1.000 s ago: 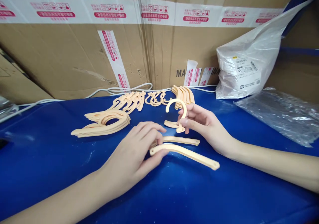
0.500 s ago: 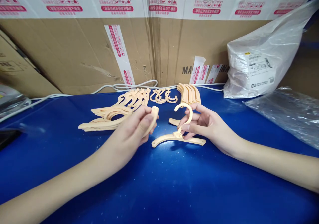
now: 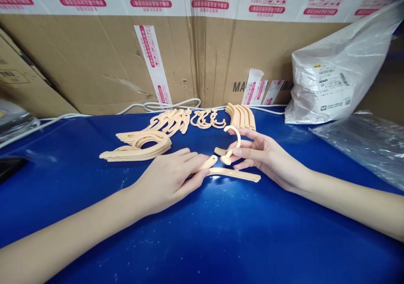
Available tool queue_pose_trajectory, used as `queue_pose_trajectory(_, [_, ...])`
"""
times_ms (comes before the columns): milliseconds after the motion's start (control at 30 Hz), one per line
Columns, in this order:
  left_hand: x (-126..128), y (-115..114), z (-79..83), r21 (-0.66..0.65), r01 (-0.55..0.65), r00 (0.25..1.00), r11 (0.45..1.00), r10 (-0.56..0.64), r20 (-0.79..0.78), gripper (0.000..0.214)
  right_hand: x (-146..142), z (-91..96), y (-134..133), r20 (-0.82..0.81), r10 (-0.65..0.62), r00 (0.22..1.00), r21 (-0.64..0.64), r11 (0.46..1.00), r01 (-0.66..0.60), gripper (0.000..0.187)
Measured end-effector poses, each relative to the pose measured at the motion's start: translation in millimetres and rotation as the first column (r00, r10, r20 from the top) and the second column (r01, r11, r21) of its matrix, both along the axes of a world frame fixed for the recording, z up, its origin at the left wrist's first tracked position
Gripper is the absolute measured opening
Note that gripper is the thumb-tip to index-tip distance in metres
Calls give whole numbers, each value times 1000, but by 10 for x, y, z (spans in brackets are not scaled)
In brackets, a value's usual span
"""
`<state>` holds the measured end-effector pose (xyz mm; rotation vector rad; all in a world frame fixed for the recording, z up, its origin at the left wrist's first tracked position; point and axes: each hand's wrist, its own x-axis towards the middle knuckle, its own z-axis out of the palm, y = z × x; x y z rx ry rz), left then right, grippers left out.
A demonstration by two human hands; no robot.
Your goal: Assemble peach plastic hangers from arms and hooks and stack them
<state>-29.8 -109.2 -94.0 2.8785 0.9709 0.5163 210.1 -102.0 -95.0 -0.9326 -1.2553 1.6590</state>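
The right hand (image 3: 261,150) pinches a light, stiff-looking hook (image 3: 238,139), best held mid-stem, base (image 3: 225,160) below the grip; the left hand (image 3: 173,175) clasps a bar (image 3: 208,163).

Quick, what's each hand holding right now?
Left hand: closed on a cream strip, its holed end showing.
Right hand: closed, pinching a cream hook between thumb and fingers.

Hook (image 3: 239,141) & bar (image 3: 208,163) look smooth plastic, semi-matt. Tabletop (image 3: 202,233) is slick, glossy. Carton (image 3: 104,61) is matt cardbd w/ smooth tape (image 3: 116,0); mailer bag (image 3: 334,65) is crinkled plastic; clear film (image 3: 362,145) is v. shiny.
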Motion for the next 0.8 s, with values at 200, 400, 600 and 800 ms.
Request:
queue_pose_trajectory(200, [20, -16, 15, -38, 70, 997, 997, -70, -11, 26, -3, -1, -4, 12, 10, 1000, 13, 1000, -11, 52])
queue_pose_trajectory(400, [30, -35, 22, 6, 88, 996, 996, -88, -10, 26, 3, 15, -5, 22, 38, 999, 10, 999, -38, 52])
queue_pose_trajectory(600, [44, -10, 11, 45, 109, 994, 993, -108, -23, 30, 35, 4, 31, 0, 65, 998, 11, 998, -65, 49])
queue_pose_trajectory(800, [53, 19, -18, 82, 103, 995, 991, -103, -9, 36, 64, 0, 40, -9, 80, 997, 14, 997, -80, 47])
